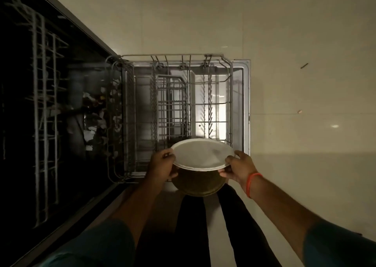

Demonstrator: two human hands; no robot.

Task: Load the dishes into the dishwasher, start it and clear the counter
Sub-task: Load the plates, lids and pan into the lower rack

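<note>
Both hands are on a white plate (202,154), low in the middle of the frame. The left hand (163,165) grips the plate's left edge with fingers curled around the rim, and the right hand (237,166) pinches the right edge, thumb on top and fingers underneath. The right wrist has an orange band (252,183) on it. Right under the white plate there's a second dish (198,184), darker and greenish brown, sticking out toward the bottom of the frame. Can't tell for sure which hand is carrying that one, it looks like it's just stacked beneath.

The plates are held just over the near edge of the lower rack (177,107), which is pulled out over the open dishwasher door (245,103) in the middle of the frame. The rack is grey wire with rows of tines, and it looks bare in the part I can see.

Left side of the frame is the dark dishwasher (61,103) interior, with the upper rack (44,103) showing as pale wire. Some stuff sits in the shadows between the racks but it's too dark to make out.

Everything else is pale floor (305,42) tile, with a few small specks on the right. Dark trouser legs (213,226) show at the bottom center, and teal sleeves (105,244) in both lower corners.
</note>
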